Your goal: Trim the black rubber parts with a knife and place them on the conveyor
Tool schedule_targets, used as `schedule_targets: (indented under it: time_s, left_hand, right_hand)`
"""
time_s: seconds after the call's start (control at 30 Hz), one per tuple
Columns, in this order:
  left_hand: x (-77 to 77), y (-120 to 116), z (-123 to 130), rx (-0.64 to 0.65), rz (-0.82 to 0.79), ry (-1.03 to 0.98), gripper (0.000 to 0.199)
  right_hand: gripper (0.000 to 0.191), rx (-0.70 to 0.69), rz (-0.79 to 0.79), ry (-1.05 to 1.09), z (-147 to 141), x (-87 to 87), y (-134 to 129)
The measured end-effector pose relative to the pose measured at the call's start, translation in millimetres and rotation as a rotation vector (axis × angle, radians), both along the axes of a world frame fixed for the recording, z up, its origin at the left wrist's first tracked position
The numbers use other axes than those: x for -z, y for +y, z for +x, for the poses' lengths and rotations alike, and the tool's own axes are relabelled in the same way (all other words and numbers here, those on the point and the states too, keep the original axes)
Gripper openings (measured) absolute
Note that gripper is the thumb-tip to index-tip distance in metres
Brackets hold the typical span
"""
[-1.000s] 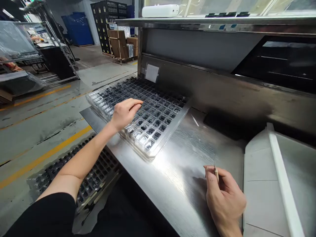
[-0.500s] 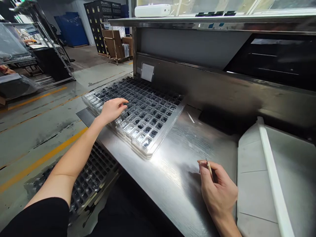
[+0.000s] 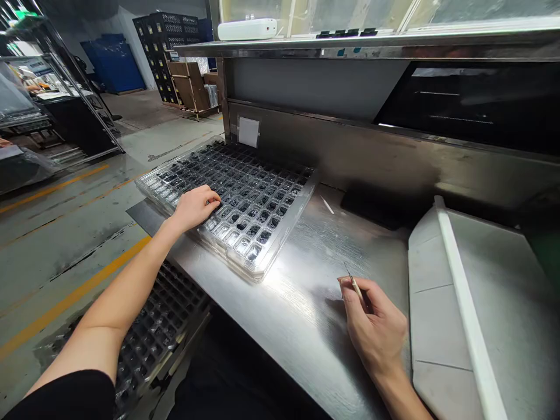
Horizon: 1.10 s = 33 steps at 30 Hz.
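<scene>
Clear pocketed tray (image 3: pixel 289 224), black parts (image 3: pixel 263 216) inside

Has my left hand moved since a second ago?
Yes: against the clear tray, your left hand has moved leftward and lower in view, closer to the tray's near edge.

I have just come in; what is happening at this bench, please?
The person's left hand is over a clear tray of small black parts; whether it holds one is hidden. The right hand grips a thin pointed tool above the metal bench, beside a whitish bin.
</scene>
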<state>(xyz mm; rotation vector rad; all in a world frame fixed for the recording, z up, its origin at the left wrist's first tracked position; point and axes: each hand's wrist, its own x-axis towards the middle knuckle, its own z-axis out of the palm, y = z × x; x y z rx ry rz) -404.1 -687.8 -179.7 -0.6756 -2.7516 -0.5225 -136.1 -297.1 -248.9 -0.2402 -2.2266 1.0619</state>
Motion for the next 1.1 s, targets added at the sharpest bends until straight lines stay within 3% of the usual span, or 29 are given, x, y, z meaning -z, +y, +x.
schedule_targets:
  time_s: [1.1]
  left_hand:
    - [0.8, -4.0, -7.8, 0.003, 0.008, -0.048, 0.01]
  right_hand:
    - [0.026, -0.05, 0.018, -0.015, -0.5, -3.5, -0.6]
